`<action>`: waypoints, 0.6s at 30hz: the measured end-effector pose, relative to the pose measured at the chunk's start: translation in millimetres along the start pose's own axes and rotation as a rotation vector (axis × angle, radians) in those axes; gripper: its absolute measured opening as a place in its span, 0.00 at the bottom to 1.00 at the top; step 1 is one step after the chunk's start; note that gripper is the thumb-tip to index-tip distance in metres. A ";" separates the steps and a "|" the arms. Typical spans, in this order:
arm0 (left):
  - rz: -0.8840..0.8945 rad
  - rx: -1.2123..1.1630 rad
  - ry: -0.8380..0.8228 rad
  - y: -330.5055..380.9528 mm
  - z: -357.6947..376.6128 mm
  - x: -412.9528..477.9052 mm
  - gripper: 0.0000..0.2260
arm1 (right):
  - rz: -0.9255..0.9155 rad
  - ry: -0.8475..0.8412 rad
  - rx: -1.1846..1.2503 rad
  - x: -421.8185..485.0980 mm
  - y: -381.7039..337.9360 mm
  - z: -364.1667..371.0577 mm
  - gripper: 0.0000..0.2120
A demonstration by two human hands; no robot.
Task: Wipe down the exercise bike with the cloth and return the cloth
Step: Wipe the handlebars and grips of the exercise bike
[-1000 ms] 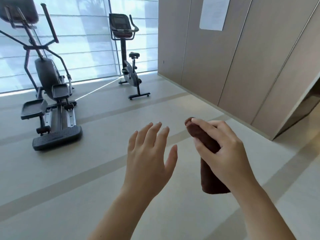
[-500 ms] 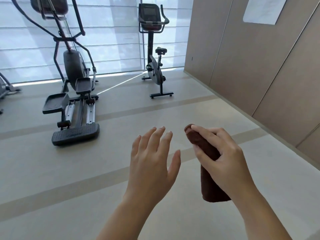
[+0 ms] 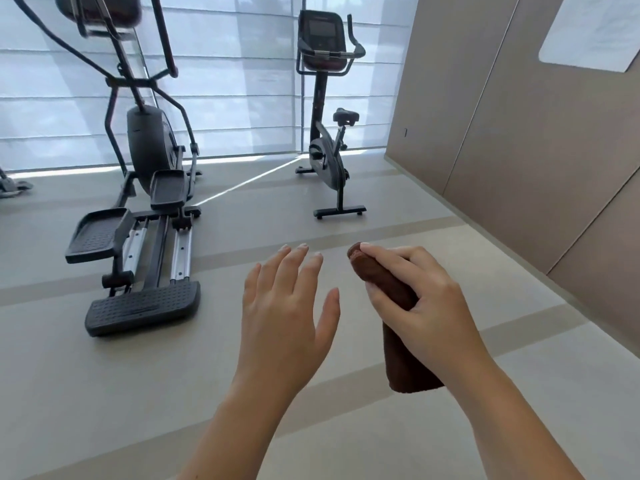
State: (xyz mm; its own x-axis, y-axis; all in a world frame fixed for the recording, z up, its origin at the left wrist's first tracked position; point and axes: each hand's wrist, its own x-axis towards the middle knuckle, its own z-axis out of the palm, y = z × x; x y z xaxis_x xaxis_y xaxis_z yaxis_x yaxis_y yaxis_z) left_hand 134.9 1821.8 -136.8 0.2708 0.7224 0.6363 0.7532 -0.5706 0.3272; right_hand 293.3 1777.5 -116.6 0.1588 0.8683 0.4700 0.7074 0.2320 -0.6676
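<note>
rolled cloth (image 3: 375, 276) near upright, right hand (image 3: 420, 299) gripping

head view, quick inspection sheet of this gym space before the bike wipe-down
surface: pale floor with darker stripes
job's things: exercise bike upright by the window, well apart from both hands; rolled brown cloth in the right hand
clutter: nothing seen
grippers: left hand open, holding nothing; right hand grips the cloth
cables: nothing seen
surroundings: elliptical trainer left of the bike; window blinds behind; panelled wall on the right with a white sheet
</note>
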 end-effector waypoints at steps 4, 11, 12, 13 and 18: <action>-0.033 0.028 -0.043 -50.9 27.4 43.9 0.20 | 0.021 -0.031 0.035 61.9 18.5 46.8 0.20; -0.051 0.056 -0.084 -132.8 84.3 117.3 0.19 | 0.043 -0.026 0.087 169.1 57.5 120.7 0.20; -0.056 0.061 -0.078 -145.7 94.0 131.3 0.19 | 0.049 -0.026 0.095 186.8 65.5 130.9 0.20; -0.057 0.065 -0.074 -158.6 104.2 146.6 0.19 | 0.056 -0.022 0.105 205.3 74.0 140.6 0.20; -0.025 0.102 -0.068 -218.1 160.0 244.4 0.19 | 0.052 0.022 0.124 311.9 116.7 184.7 0.19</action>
State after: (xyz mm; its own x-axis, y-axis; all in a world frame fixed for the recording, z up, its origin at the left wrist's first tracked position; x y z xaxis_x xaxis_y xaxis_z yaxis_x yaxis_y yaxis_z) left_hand 132.7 2185.3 -164.5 0.2886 0.7630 0.5784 0.8165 -0.5117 0.2675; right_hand 298.2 2156.4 -154.5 0.2088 0.8710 0.4447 0.6074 0.2409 -0.7570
